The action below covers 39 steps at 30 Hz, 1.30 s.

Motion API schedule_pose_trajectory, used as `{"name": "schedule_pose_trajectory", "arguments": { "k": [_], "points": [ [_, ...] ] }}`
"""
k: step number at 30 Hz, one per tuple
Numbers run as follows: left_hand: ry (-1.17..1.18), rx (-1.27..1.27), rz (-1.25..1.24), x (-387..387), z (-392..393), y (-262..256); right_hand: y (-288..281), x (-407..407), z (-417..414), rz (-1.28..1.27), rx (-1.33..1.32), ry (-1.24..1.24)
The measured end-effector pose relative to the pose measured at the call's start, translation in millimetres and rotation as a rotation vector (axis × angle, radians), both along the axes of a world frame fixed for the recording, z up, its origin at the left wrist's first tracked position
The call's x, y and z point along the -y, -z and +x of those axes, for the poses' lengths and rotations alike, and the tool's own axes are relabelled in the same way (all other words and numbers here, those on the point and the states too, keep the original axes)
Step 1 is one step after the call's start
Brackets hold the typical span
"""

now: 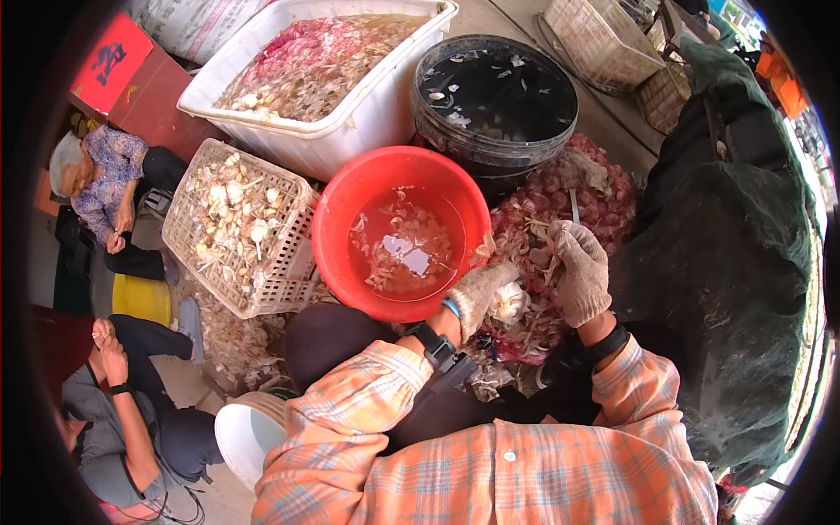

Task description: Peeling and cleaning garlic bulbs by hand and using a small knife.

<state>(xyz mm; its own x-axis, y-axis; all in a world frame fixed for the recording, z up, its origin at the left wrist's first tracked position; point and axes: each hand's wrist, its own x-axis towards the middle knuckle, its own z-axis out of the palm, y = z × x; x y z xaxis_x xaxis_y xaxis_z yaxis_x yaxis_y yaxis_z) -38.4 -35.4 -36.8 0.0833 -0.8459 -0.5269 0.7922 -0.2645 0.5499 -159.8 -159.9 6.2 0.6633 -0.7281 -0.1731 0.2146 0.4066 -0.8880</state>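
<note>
My left hand (482, 296), in a soiled knit glove, holds a whitish garlic bulb (510, 303) beside the red basin's rim. To its right is my gloved right hand (581, 272), fingers curled, with a narrow blade-like strip (575, 206) jutting up from it; its grip end is hidden. Beneath and beyond both hands lies a red mesh sack of garlic bulbs (607, 187), with loose dry skins around it. The red plastic basin (336, 197) contains water, peeled cloves and floating skins.
A plastic crate (239, 298) holds garlic pieces. Behind stand a white tub (315, 131) of skins and a black bucket (426, 141) of dark liquid. Dark green netting (715, 275) rises on the right. Two people (108, 177) sit at left, near a yellow bucket (141, 295).
</note>
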Motion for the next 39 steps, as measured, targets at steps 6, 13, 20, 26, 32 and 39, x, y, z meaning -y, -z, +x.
{"name": "schedule_pose_trajectory", "arguments": {
  "k": [6, 13, 20, 26, 32, 39],
  "points": [
    [0.394, 1.171, -0.363, -11, -7, 18, 0, -7, 1, 0.104, 0.336, 0.009],
    [0.252, 1.385, -0.348, -20, -5, -18, 3, -21, 5, 0.021, 0.020, -0.025],
    [0.002, 0.468, -0.107, -10, -2, -8, -17, -2, -2, -0.101, -0.287, -0.339],
    [-0.054, 0.035, -0.132, -7, 13, 10, -21, -5, -8, -0.160, -0.142, -0.284],
    [-0.155, 0.044, -0.190, -4, 16, 37, -15, -13, -16, -0.567, -0.150, -0.373],
    [-0.068, 0.133, -0.132, -6, 11, 9, -21, -12, -19, -0.712, -0.150, -0.318]
  ]
}}
